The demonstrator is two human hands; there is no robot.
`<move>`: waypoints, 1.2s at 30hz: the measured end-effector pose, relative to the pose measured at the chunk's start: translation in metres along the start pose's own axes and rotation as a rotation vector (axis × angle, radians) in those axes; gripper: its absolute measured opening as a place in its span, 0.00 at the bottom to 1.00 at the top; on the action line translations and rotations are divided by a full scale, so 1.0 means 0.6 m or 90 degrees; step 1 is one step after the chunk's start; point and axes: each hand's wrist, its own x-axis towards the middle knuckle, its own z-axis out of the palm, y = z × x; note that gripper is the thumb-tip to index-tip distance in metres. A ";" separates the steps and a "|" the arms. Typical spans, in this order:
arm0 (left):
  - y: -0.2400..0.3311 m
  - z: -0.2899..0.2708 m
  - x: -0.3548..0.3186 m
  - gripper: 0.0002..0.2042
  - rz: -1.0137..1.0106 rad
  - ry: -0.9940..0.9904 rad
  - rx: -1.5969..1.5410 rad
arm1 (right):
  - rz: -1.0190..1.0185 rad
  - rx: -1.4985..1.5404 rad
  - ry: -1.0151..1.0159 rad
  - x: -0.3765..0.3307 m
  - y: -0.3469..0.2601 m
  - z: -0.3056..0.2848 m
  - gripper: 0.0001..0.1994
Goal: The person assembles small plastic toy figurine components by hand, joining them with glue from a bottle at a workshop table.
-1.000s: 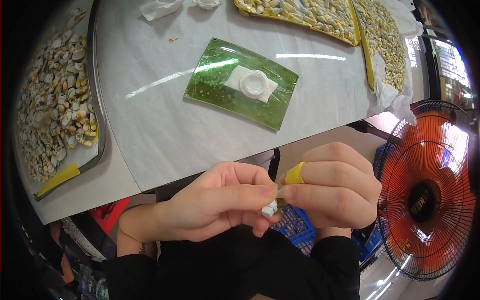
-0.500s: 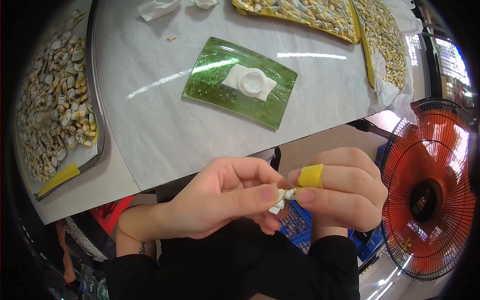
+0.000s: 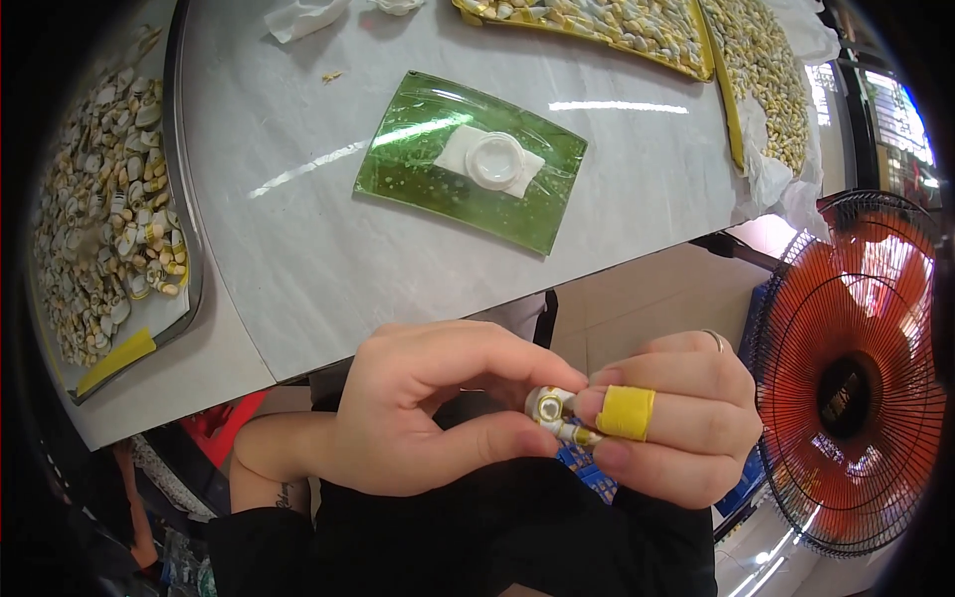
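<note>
Between my two hands, just off the table's front edge, is a small white piece with gold trim (image 3: 549, 406). A round, gold-rimmed face shows on it, with a narrower white and gold part below. My left hand (image 3: 413, 413) pinches its left side between thumb and fingertips. On the other side, the fingertips of my right hand (image 3: 691, 418) close on the narrower part and partly hide it. Yellow tape (image 3: 629, 413) wraps one right finger. Beyond the hands, a green glossy plate (image 3: 408, 164) carries a white pad (image 3: 453, 149) and a small round white pot (image 3: 495, 159).
At the left stands a tray (image 3: 119, 361) heaped with small white and gold pieces. Trays (image 3: 597, 42) (image 3: 724, 95) of similar pieces lie at the far right. Crumpled white paper (image 3: 306, 17) is at the back. An orange fan (image 3: 846, 398) stands close on my right.
The small piece has been turned, so its round gold-rimmed face now shows. My right hand has rolled and lowered slightly; my left hand's fingers have shifted around the piece.
</note>
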 end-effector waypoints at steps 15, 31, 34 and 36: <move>0.018 0.004 -0.010 0.17 -0.029 -0.022 -0.107 | 0.043 -0.458 0.370 -0.005 0.090 -0.143 0.06; 0.007 -0.034 -0.030 0.14 0.034 -0.045 -0.200 | 0.467 -0.660 -0.032 -0.056 0.311 -0.311 0.05; 0.014 -0.027 -0.031 0.13 0.042 -0.025 -0.212 | 0.381 -0.622 -0.004 -0.046 0.287 -0.281 0.07; 0.019 -0.025 -0.034 0.13 -0.022 -0.011 -0.281 | 0.401 -0.409 0.092 -0.023 0.244 -0.244 0.08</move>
